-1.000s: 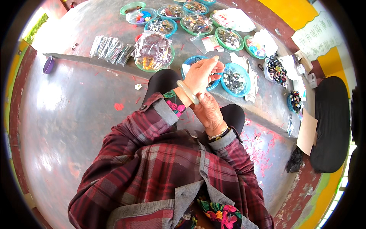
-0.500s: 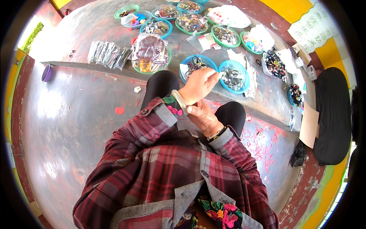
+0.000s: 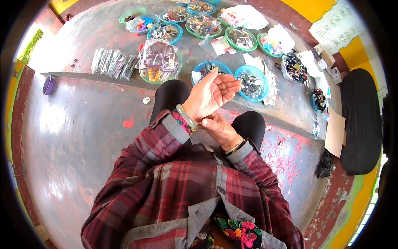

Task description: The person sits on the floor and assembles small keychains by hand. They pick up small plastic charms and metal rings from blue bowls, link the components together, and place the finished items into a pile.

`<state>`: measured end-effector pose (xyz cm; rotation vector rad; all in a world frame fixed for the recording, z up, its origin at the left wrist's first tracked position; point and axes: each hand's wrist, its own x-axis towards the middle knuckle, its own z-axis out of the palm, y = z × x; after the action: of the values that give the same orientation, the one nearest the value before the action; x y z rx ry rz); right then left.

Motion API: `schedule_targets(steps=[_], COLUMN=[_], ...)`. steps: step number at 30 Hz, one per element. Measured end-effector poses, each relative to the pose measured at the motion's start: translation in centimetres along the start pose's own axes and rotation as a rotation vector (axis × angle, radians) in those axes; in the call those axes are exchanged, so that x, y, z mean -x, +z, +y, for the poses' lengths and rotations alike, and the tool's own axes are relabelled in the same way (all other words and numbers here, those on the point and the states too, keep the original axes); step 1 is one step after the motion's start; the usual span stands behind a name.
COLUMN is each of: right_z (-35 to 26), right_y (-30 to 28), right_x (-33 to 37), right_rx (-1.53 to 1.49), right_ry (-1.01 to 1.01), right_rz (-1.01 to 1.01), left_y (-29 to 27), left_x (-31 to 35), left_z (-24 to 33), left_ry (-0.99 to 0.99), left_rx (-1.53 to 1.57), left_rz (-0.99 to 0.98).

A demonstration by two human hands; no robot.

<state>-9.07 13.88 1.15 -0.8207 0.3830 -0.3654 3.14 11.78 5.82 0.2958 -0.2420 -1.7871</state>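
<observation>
Pale green stone bangle (image 3: 187, 117) rings the left wrist, its loop crosswise to the forearm. Left hand (image 3: 211, 94) raised, palm open, holding nothing. Right hand (image 3: 218, 129) sits just below, fingers pinched against the bangle, nearer.

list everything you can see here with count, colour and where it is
bangle: one, pale green, on the left wrist
shallow bowls: about ten, blue or green rims, filled with small mixed items, spread across the floor ahead
clear packets: a row of several, far left of the bowls
clear bag of beads: one, over a green bowl
small cup: one, purple, at the left edge
black cushion: one, far right
white bags and papers: several, among the far bowls
left hand: raised, palm open, fingers spread
right hand: fingers at the bangle on the left wrist
</observation>
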Motion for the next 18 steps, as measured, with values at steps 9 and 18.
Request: schedule_targets(steps=[9, 18], right_z=[-1.4, -5.9], right_y=[-6.8, -14.9], right_x=[0.7, -2.0], right_rx=[-0.097, 0.556], right_ry=[-0.198, 0.0], right_rz=[0.302, 0.599], left_y=[-3.4, -8.7], left_x=[-0.5, -4.3], left_z=[-1.7, -5.3], left_ry=[0.205, -0.088], left_rx=[-1.436, -1.622], left_rz=[-0.044, 0.023])
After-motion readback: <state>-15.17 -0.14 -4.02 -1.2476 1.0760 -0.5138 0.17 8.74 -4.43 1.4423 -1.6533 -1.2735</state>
